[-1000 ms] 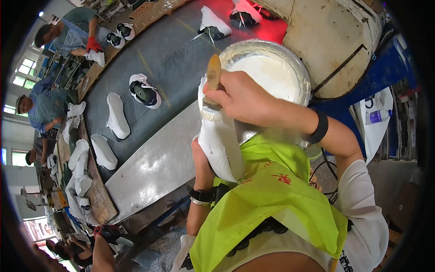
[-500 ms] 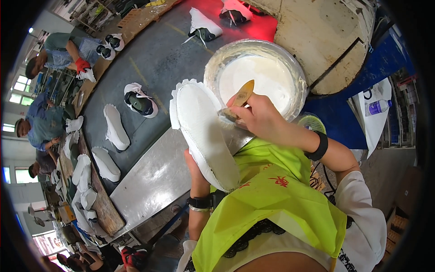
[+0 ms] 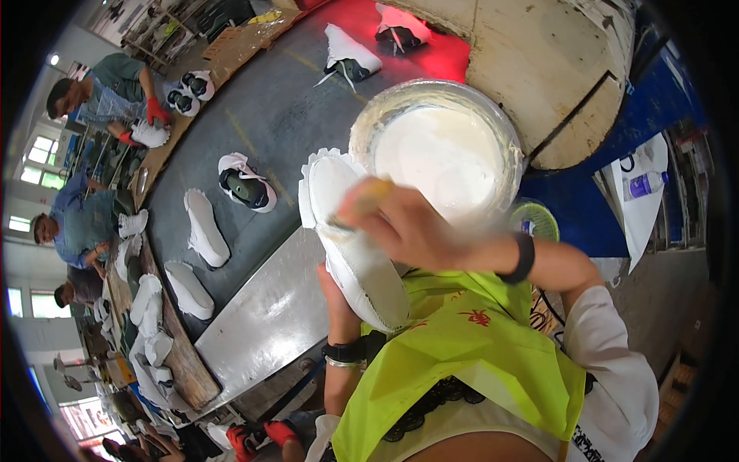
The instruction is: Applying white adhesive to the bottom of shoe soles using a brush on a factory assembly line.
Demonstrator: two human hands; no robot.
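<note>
My left hand [image 3: 339,302] grips a white shoe upper [image 3: 356,281] from beneath, its sole side turned up and scalloped edge pointing away from me; most of my fingers are hidden behind it. Over the upper's far half, my right hand [image 3: 408,227] is closed around a wooden-handled brush [image 3: 369,194]. Motion blurs that hand, and the bristles seem to meet the white surface. Just beyond my right hand stands a round basin [image 3: 499,115] of white liquid [image 3: 439,158], its rim and walls crusted with it.
A dark conveyor belt [image 3: 285,100] carries several white uppers and shoes, including a green-lined shoe [image 3: 248,183]. A metal ledge [image 3: 265,308] borders its near side. Co-workers [image 3: 115,92] stand along the left. A worn board [image 3: 531,61] lies beyond the basin; a bottle [image 3: 645,183] lies far right.
My right hand has swung left with the brush, from beside the basin's near rim onto the upper. My left hand still holds the upper. Pieces on the belt appear slightly shifted right and down.
</note>
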